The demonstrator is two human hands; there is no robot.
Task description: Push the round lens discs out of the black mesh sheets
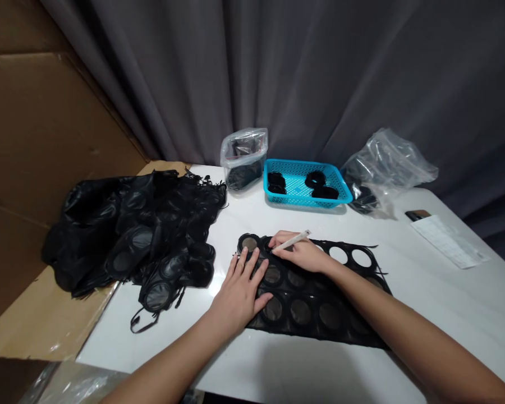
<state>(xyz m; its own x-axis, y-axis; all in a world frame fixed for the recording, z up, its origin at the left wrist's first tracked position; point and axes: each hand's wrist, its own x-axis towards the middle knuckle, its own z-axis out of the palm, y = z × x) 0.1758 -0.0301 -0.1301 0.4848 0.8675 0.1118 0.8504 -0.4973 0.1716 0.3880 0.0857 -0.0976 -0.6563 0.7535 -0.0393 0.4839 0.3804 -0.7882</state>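
1. Three containers stand along the back of the white worktop (408,314): a blue basket (294,198) in the middle, with a clear bag on either side.
2. Inside the basket lie several bundles of black rings (315,179), some at its left end and some toward its right, with bare perforated floor between them.
3. Dark material fills the lower part of the left clear bag (244,134), whose mouth gapes upward; the right clear bag (398,160) slumps against the basket's end, black pieces gathered low in it.
4. A black panel (287,292) with rows of round windows lies flat on the worktop, under both hands.
5. The left hand (238,289) rests palm down on the panel's left edge, fingers spread toward the top corner window, thumb out to the side; its grip is loose, holding nothing.
6. The right hand (298,253) bends over the top row, its grip pinched around a pale stick (294,240) that slants up to the right.
7. The stick's working end is hidden by the fingers; it may be a pen or a blade, hard to say.
8. The right forearm covers part of the panel's right side.
9. At left, a black heap (172,216) is too tangled to count; both forearms run out of frame.
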